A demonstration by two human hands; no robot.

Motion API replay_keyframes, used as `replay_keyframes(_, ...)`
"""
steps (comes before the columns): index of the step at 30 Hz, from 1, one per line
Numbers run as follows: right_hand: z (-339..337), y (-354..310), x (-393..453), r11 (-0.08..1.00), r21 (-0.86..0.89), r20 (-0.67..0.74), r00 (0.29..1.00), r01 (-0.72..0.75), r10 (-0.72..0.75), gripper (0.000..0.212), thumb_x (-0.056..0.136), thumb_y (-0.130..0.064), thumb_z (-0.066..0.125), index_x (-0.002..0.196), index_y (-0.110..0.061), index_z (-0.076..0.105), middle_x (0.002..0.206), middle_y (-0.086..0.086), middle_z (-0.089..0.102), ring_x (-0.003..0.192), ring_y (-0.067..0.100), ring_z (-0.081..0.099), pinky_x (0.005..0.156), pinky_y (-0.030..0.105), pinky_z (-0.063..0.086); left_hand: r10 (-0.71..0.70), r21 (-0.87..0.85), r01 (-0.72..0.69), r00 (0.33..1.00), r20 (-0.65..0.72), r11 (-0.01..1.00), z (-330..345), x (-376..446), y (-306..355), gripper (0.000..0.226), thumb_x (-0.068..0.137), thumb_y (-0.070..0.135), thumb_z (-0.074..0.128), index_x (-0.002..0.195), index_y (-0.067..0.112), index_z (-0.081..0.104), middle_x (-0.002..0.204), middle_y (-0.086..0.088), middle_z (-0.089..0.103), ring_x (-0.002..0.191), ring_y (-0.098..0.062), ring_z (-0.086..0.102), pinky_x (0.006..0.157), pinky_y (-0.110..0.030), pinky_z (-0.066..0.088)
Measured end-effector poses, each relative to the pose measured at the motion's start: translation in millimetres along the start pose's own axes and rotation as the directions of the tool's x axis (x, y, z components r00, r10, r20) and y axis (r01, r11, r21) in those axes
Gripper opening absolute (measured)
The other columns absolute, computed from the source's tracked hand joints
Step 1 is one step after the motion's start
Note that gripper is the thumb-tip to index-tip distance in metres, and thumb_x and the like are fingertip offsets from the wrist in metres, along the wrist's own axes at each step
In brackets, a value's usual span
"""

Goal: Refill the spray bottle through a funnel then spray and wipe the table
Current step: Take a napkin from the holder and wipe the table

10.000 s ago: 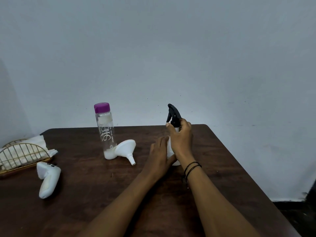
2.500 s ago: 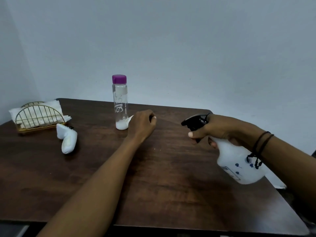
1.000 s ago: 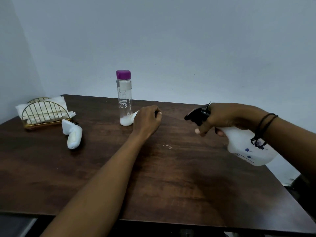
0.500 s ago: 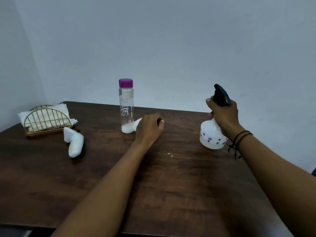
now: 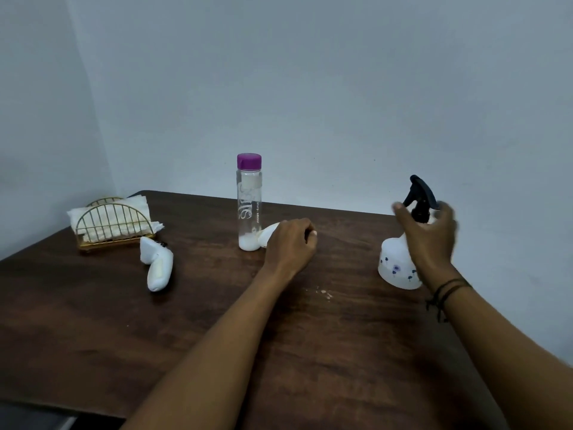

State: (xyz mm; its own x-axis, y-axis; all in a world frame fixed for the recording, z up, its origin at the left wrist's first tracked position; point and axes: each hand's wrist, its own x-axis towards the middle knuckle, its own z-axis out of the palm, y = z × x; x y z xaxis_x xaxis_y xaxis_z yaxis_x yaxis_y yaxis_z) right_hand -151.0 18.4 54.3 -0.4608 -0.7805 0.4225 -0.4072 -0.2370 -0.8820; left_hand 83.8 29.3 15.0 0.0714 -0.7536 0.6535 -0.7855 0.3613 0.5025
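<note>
The white spray bottle (image 5: 393, 268) with a black trigger head stands upright on the dark wooden table (image 5: 310, 352) at the right. My right hand (image 5: 431, 240) is blurred just in front of its neck, with the fingers spread loosely around it. My left hand (image 5: 288, 243) rests on the table in the middle, fingers curled round the spout of the white funnel (image 5: 269, 235), which lies on its side. The funnel's wide mouth touches the base of a clear bottle (image 5: 249, 206) with a purple cap. That bottle stands upright.
A gold wire holder with white napkins (image 5: 111, 223) stands at the back left. A white handheld device (image 5: 156, 265) lies in front of it. A few pale specks (image 5: 324, 293) mark the wood between my arms. The table's right edge runs close behind the spray bottle.
My right hand swung the spray bottle from a tilted, raised hold to upright on the table, and its fingers have loosened. My left hand stayed on the funnel.
</note>
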Motion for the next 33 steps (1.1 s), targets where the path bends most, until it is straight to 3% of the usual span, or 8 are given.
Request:
replay_keyframes(2, -3, -1, -26, 0.989, -0.027, -0.225, 0.963, 0.144, -0.147, 0.062, 0.082, -0.053, 0.066, 0.128, -0.015, 0.048, 0.131, 0.007, 0.048, 0.11, 0.026, 0.056, 0.098, 0.047, 0.044, -0.004, -0.011, 0.004, 1.0, -0.009, 1.0, -1, 0, 0, 0.015, 0.09, 0.022, 0.057, 0.084, 0.014, 0.069, 0.081, 0.001, 0.072, 0.078, -0.02, 0.062, 0.069, -0.037, 0.052)
replay_keyframes(4, -2, -4, -49, 0.916, -0.092, -0.241, 0.884, 0.391, -0.401, 0.046, 0.087, -0.041, 0.063, 0.119, -0.011, 0.051, 0.123, 0.01, 0.052, 0.109, 0.027, 0.053, 0.096, 0.043, 0.042, -0.007, -0.02, 0.007, 1.0, -0.018, 1.0, -4, 1, 2, 0.015, 0.09, 0.022, 0.058, 0.084, 0.015, 0.069, 0.081, 0.002, 0.072, 0.077, -0.018, 0.063, 0.069, -0.038, 0.053)
replay_keyframes(7, 13, -15, -74, 0.767, -0.144, 0.028, 0.778, 0.625, -0.628, 0.033, 0.088, -0.035, 0.058, 0.107, -0.007, 0.058, 0.108, 0.011, 0.058, 0.103, 0.025, 0.052, 0.09, 0.033, 0.038, -0.008, -0.041, 0.007, 1.0, -0.023, 0.999, -10, 5, 5, 0.016, 0.091, 0.023, 0.057, 0.088, 0.014, 0.069, 0.084, 0.0, 0.072, 0.079, -0.019, 0.063, 0.07, -0.04, 0.055)
replay_keyframes(13, 66, -49, -103, 0.63, -0.059, 0.353, 0.607, 0.774, -0.712, 0.026, 0.09, -0.033, 0.052, 0.1, -0.012, 0.063, 0.103, 0.005, 0.061, 0.094, 0.022, 0.054, 0.077, 0.037, 0.047, -0.062, -0.086, 0.053, 0.992, -0.108, 0.995, -43, 11, -6, 0.014, 0.089, 0.021, 0.057, 0.093, 0.013, 0.068, 0.09, -0.001, 0.071, 0.084, -0.017, 0.064, 0.075, -0.04, 0.055)
replay_keyframes(16, 100, -66, -114, 0.6, 0.04, 0.458, 0.519, 0.799, -0.721, 0.024, 0.093, -0.031, 0.05, 0.098, -0.012, 0.064, 0.096, 0.003, 0.063, 0.088, 0.021, 0.056, 0.075, 0.034, 0.047, -0.071, -0.079, 0.062, 0.991, -0.113, 0.995, -67, 12, -31, 0.009, 0.09, 0.018, 0.058, 0.094, 0.015, 0.065, 0.091, -0.002, 0.07, 0.083, -0.019, 0.065, 0.074, -0.042, 0.057)
replay_keyframes(21, 160, -102, -143, 0.646, 0.201, 0.509, 0.485, 0.736, -0.711, 0.01, 0.096, -0.023, 0.055, 0.1, -0.015, 0.061, 0.096, 0.0, 0.063, 0.086, 0.013, 0.057, 0.073, 0.024, 0.044, -0.085, 0.003, 0.088, 0.968, -0.236, 0.996, -130, 13, -84, 0.013, 0.091, 0.012, 0.059, 0.099, 0.009, 0.068, 0.095, -0.006, 0.071, 0.087, -0.019, 0.064, 0.079, -0.04, 0.055)
replay_keyframes(24, 203, -125, -160, 0.649, 0.248, 0.563, 0.438, 0.719, -0.701, 0.01, 0.098, -0.021, 0.053, 0.098, -0.014, 0.061, 0.094, 0.0, 0.063, 0.084, 0.013, 0.057, 0.075, 0.031, 0.049, -0.142, 0.015, 0.155, 0.937, -0.32, 0.988, -171, 10, -115, 0.016, 0.091, 0.013, 0.059, 0.102, 0.01, 0.069, 0.1, -0.004, 0.072, 0.091, -0.016, 0.064, 0.081, -0.033, 0.053)
replay_keyframes(33, 319, -161, -183, 0.801, 0.216, 0.705, 0.478, 0.559, -0.524, 0.015, 0.097, -0.015, 0.052, 0.1, -0.012, 0.066, 0.098, 0.0, 0.068, 0.091, 0.016, 0.062, 0.079, 0.033, 0.052, -0.383, -0.038, 0.433, 0.748, -0.542, 0.9, -252, -5, -221, 0.015, 0.091, 0.012, 0.061, 0.103, 0.011, 0.071, 0.103, -0.005, 0.072, 0.095, -0.019, 0.064, 0.082, -0.027, 0.048)
